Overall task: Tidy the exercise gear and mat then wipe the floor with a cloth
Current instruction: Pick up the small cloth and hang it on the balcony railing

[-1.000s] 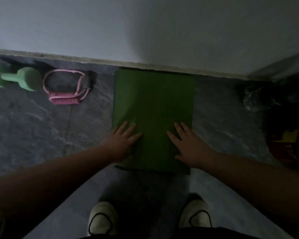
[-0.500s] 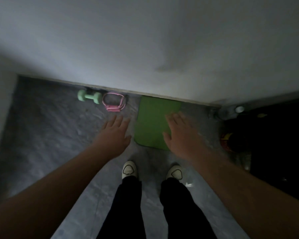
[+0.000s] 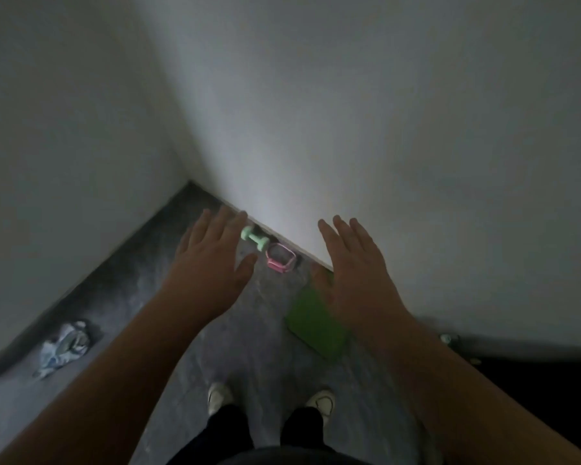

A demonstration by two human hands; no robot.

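Evidently, gear tidied against the wall; wiping not begun.
Left to right: crumpled cloth (image 3: 64, 347) lies untouched on the floor (image 3: 259, 330); left hand (image 3: 212, 263) released, empty; dumbbell (image 3: 255, 238), band (image 3: 280, 258), folded mat (image 3: 316, 325) along the skirting; right hand (image 3: 356, 273) released, hiding the mat's far end; dark right corner illegible.

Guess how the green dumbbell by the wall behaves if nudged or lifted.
The green dumbbell lies on its side on the floor, and its ends look rounded, so a nudge would probably roll it. It looks solid, so likely heavy for its size and stiff. Its matte coating suggests decent grip, though the dim picture leaves that unsure.
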